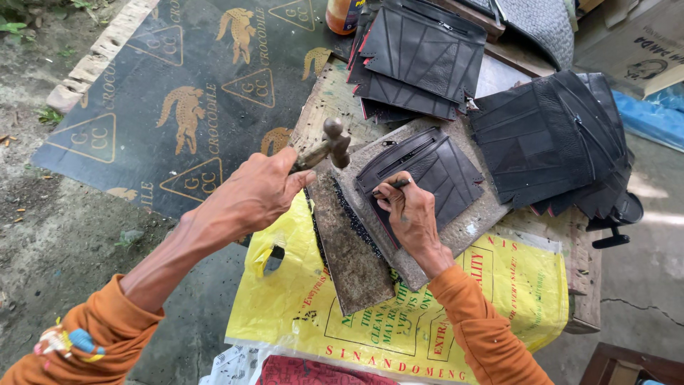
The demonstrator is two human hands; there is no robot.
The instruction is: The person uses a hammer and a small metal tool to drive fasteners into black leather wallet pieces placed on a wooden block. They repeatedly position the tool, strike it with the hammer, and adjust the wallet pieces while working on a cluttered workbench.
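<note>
- Far left, the bare ground (43, 214) runs out of the frame, and your left sleeve (92, 335) is cut off at the bottom corner; a small coloured thing sits on the cuff, too small to make out
- The dark printed mat (178, 100) lies beyond your left arm, its upper edge cropped and its lower right corner hidden under your forearm
- Your left hand (256, 192) is closed around the handle of a hammer (331, 142); the handle is almost wholly hidden in your fist, only the metal head shows, raised above the work and tilted
- The yellow printed sack (399, 321) covers the near part of the bench, partly buried under a rusty metal plate (349, 249) and a flat stone slab (427, 235)
- Along the slab's left edge runs a line of small black bits (356, 214); what they are is hard to tell
- Your right hand (410, 214) pinches a thin dark punch (399, 184) between its fingers, tip resting on the black leather pouch (427, 171) that lies on the slab, just right of the hammer head and directly beyond your right knuckles
- Your hand hides the pouch's near corner
- Further back, one stack of black pouches (420, 57) is cut off by the top edge
- At right, a second stack (548, 142) overhangs the bench, hiding most of a black clamp-like object (616, 224) behind it
</note>
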